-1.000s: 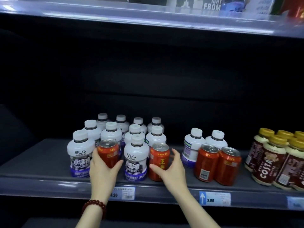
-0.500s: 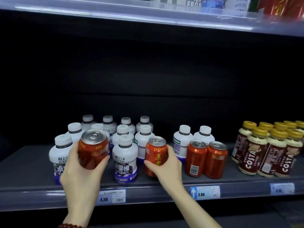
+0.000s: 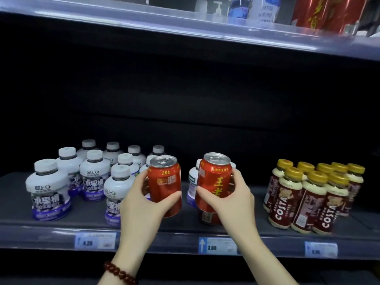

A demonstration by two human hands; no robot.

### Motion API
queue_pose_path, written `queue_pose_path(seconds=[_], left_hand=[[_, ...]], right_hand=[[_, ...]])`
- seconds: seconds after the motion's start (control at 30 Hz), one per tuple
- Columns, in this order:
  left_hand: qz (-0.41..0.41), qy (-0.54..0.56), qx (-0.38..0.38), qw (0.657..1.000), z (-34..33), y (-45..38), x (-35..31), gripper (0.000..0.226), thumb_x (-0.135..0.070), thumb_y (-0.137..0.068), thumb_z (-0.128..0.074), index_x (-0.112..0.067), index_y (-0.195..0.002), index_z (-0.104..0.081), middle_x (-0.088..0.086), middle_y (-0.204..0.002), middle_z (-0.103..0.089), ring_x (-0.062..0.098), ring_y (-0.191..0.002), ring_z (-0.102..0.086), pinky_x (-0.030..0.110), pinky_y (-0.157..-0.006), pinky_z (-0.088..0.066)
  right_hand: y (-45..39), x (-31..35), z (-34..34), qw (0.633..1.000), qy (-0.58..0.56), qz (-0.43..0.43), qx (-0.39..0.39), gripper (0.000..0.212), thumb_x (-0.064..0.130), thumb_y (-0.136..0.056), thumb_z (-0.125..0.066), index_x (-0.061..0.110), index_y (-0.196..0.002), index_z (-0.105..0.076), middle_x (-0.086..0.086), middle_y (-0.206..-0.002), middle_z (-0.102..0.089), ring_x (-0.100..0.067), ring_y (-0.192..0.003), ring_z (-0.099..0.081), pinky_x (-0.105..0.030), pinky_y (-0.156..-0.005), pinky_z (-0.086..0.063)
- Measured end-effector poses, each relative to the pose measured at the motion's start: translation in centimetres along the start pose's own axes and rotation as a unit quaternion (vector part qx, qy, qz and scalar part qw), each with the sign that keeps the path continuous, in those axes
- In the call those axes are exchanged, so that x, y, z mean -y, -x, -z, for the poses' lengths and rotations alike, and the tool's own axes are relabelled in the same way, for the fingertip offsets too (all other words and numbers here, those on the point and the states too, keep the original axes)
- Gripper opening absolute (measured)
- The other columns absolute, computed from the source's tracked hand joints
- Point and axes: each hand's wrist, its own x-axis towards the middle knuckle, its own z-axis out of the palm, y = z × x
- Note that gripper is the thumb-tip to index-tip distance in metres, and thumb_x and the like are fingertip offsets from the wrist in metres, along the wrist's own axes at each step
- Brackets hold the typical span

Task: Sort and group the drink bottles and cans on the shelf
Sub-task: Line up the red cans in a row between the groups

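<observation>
Head view of a dark store shelf (image 3: 24, 225). The left hand (image 3: 141, 204) grips a red can (image 3: 164, 186), raised clear of the shelf; a red bead bracelet (image 3: 120, 273) circles that wrist. The right hand (image 3: 232, 200) grips a second red can (image 3: 213, 182), also raised, with another red can (image 3: 206, 218) partly hidden beneath it. White-capped bottles (image 3: 92, 173) cluster at 9 o'clock of the hands; gold-capped Costa bottles (image 3: 312, 196) stand at 3 o'clock. Price tags (image 3: 95, 240) line the shelf edge at 6 o'clock.
</observation>
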Motion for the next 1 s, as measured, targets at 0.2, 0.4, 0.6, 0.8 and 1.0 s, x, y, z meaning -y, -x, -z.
queue_pose_path(seconds=[0.2, 0.4, 0.6, 0.8, 1.0], left_hand=[[0.027, 0.0, 0.001, 1.0, -5.6, 1.2, 0.3, 0.073, -0.03, -0.058, -0.088, -0.029, -0.123, -0.057, -0.012, -0.097, -0.067, -0.007, -0.087, -0.059, 0.015, -0.075, -0.04], [0.054, -0.039, 0.006, 0.998, -8.7, 1.1, 2.1, 0.076, -0.026, -0.058, -0.089, -0.022, -0.126, -0.055, -0.006, -0.099, -0.065, 0.013, -0.096, -0.062, 0.025, -0.085, -0.043], [0.066, -0.057, 0.025, 0.996, -8.2, 0.1, 3.4, 0.079, -0.023, -0.061, -0.088, -0.021, -0.131, -0.051, -0.006, -0.102, -0.06, 0.012, -0.096, -0.055, 0.03, -0.091, -0.044], [0.081, -0.067, 0.065, 0.992, -8.3, -0.8, 6.0, 0.082, -0.02, -0.054, -0.091, -0.024, -0.127, -0.054, -0.009, -0.101, -0.065, 0.014, -0.103, -0.063, 0.028, -0.092, -0.044], [0.077, -0.048, 0.093, 0.991, -8.1, -1.2, 6.8, 0.078, -0.019, -0.057, -0.09, -0.034, -0.123, -0.049, -0.015, -0.105, -0.063, 0.008, -0.102, -0.061, 0.026, -0.092, -0.044]], right_hand=[[0.0, -1.9, 7.8, 1.0, -0.001, 0.006, -0.022, 0.068, 0.034, -0.062, -0.088, 0.04, -0.12, -0.053, 0.022, -0.105, -0.066, 0.014, -0.095, -0.061, -0.006, -0.068, -0.048], [-0.2, -5.5, 12.5, 0.997, 0.019, -0.024, -0.078, 0.072, 0.029, -0.061, -0.09, 0.04, -0.122, -0.053, 0.023, -0.104, -0.064, 0.01, -0.095, -0.059, -0.015, -0.076, -0.044], [-0.7, -9.8, 12.0, 0.993, 0.044, -0.064, -0.084, 0.077, 0.027, -0.062, -0.09, 0.034, -0.129, -0.051, 0.023, -0.104, -0.061, -0.008, -0.102, -0.06, -0.028, -0.09, -0.045], [-1.3, -12.1, 9.2, 0.993, 0.041, -0.092, -0.064, 0.084, 0.024, -0.064, -0.089, 0.027, -0.137, -0.048, 0.015, -0.11, -0.061, -0.009, -0.106, -0.058, -0.032, -0.098, -0.047], [-2.0, -13.0, 8.7, 0.991, 0.055, -0.104, -0.059, 0.083, 0.019, -0.065, -0.089, 0.024, -0.136, -0.046, 0.01, -0.11, -0.059, -0.012, -0.108, -0.057, -0.033, -0.099, -0.045]])
